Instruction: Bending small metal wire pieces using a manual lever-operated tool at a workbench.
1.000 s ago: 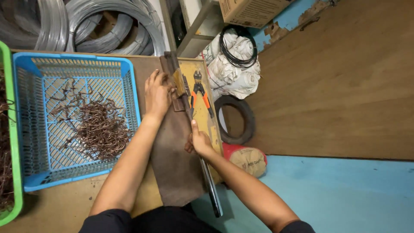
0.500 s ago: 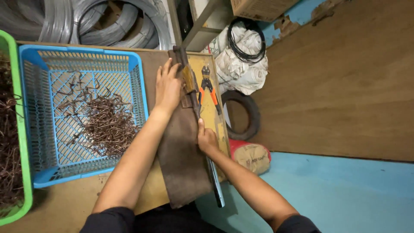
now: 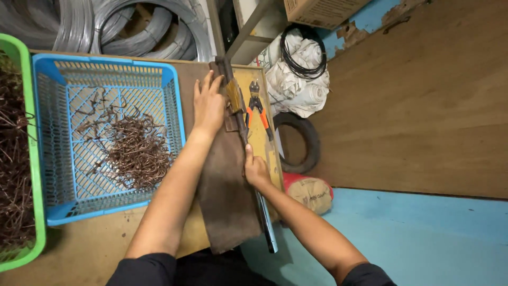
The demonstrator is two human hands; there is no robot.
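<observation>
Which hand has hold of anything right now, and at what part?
The right hand grips the long metal lever bar about midway along it. The left hand lies flat on the brown cloth near the bar's far end, pressing rather than holding.

Seen from above: left hand (image 3: pixel 209 106) flat on brown cloth (image 3: pixel 227 196) near tabletop (image 3: pixel 95 249) right edge, right hand (image 3: pixel 255 170) gripping metal bar (image 3: pixel 264 217); blue basket (image 3: pixel 108 137) of bent wire pieces (image 3: pixel 135 153) leftward.

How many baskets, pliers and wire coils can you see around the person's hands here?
Baskets: 2, a blue basket and a green basket
Pliers: 1, orange-handled pliers
Black wire coil: 1
Grey wire coils: at least 2, cut off at the picture's edge
Total: at least 6
</observation>
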